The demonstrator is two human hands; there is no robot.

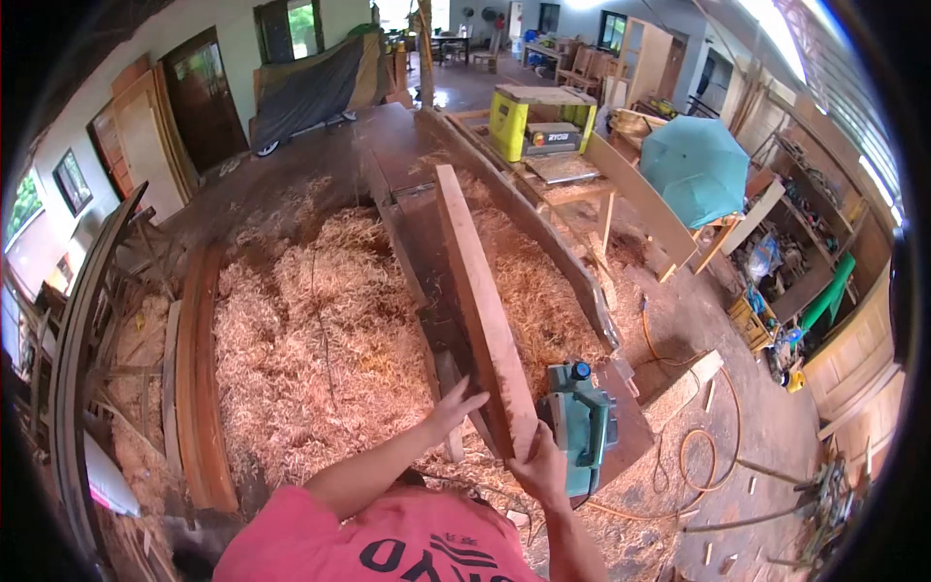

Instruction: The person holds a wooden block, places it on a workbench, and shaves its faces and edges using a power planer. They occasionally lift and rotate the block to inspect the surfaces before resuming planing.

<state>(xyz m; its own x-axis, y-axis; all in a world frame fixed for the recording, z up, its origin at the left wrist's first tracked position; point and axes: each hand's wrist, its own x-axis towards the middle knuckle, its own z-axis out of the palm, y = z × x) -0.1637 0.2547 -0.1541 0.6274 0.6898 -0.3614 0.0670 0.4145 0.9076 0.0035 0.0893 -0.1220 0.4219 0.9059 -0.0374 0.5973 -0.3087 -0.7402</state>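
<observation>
A long squared timber (pixel 485 306) runs away from me over a narrow dark bench (pixel 424 233), its near end close to my body. My right hand (pixel 543 468) is wrapped round that near end at its right corner. Against the timber's left side, my left hand (pixel 456 405) is open, with fingers spread and tips right at the wood. Just right of my right hand, a teal hand-held power planer (pixel 579 427) rests on a brown board.
Deep wood shavings (pixel 310 320) cover the floor on both sides. An orange cord (pixel 693 441) loops at right. Beyond stand a lime-green thickness planer (pixel 545 124) and a teal umbrella (pixel 693 170). Stacked planks (pixel 206 378) lie at left, and a tarp-covered object (pixel 315 92) stands behind.
</observation>
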